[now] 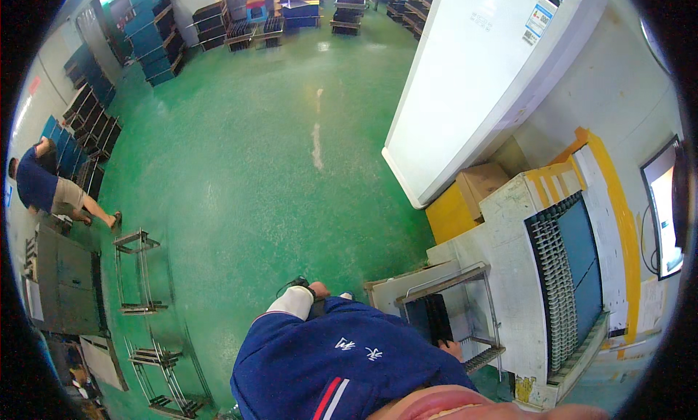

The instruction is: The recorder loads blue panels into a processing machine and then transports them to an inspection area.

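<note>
The step in hand looks to be handling black panels [438,315] at a metal rack [483,359]; whether they are going in or coming out cannot be told. The panels stand just beyond the right hand [451,349], inside the rack, whose lower slotted rail lies just to that hand's right. Its fingers are bent and seem to touch the panels' near end, but the jacket [302,354] hides much of the arm, so I cannot tell how firm the grip is. The left hand [318,290], well apart to the left, looks loosely curled; I cannot tell whether it holds anything.

Any move of the panels calls for a secure hold and keeping them lined up with the slots.

White characters mark the jacket between the hands, near its red and white stripes. Far beyond the right hand, a tall white cabinet [472,78] bears a blue-and-white label [539,18], its print too small to read. The screen [665,209], well to that hand's right, is too washed out to read.
</note>
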Demonstrator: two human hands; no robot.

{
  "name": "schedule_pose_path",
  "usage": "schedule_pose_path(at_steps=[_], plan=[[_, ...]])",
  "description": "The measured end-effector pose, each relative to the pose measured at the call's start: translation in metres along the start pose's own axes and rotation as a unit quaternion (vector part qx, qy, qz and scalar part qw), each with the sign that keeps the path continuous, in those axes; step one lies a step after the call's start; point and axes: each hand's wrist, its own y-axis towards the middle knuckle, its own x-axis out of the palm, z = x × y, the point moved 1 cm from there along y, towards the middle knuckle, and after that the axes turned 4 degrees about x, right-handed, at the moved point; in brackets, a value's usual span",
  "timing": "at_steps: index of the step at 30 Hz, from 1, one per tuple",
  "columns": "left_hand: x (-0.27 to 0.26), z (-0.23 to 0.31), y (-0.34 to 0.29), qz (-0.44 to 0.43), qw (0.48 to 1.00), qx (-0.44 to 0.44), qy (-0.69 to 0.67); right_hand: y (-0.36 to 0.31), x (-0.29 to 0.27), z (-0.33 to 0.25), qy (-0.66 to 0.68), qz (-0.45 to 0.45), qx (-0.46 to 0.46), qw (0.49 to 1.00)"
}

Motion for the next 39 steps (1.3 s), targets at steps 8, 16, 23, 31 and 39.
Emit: schedule_pose_path(at_steps=[8,16,23,31,39], plan=[[0.009,-0.009,0.01,0.025,0.999,0.03,0.009,-0.001,-0.009,-0.005,0.018,-0.017,0.017,1.0],[0.016,-0.017,0.018,0.026,0.999,0.023,0.003,0.008,0.01,0.005,-0.015,-0.013,0.022,1.0],[0.017,-0.016,0.018,0.039,0.999,0.023,0.002,0.004,0.013,0.004,-0.013,0.042,0.016,0.999],[0.025,-0.036,0.033,0.021,0.998,0.059,0.006,-0.003,-0.009,-0.012,-0.008,-0.006,0.033,0.999],[0.014,-0.016,0.015,0.023,1.0,0.021,-0.002,-0.001,-0.001,-0.007,0.009,-0.015,0.055,0.998]])
